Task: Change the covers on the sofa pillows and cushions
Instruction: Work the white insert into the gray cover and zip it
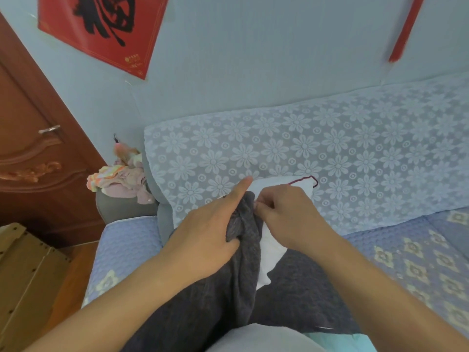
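Observation:
A dark grey knitted cover [243,280] lies bunched over a white pillow insert [270,243] on the sofa seat in front of me. The insert's far corner, edged with a dark red line, sticks out against the sofa back. My left hand [210,229] grips the bunched edge of the grey cover, its index finger pointing straight toward the sofa back. My right hand [286,212] has curled fingers and pinches the cover's edge beside the white insert.
The sofa back [330,153] wears a pale blue floral lace throw, and the seat [406,250] a blue quilted mat. A heap of pastel clothes [121,179] sits on the left armrest. A brown door [30,148] and a cardboard box [22,270] stand at left.

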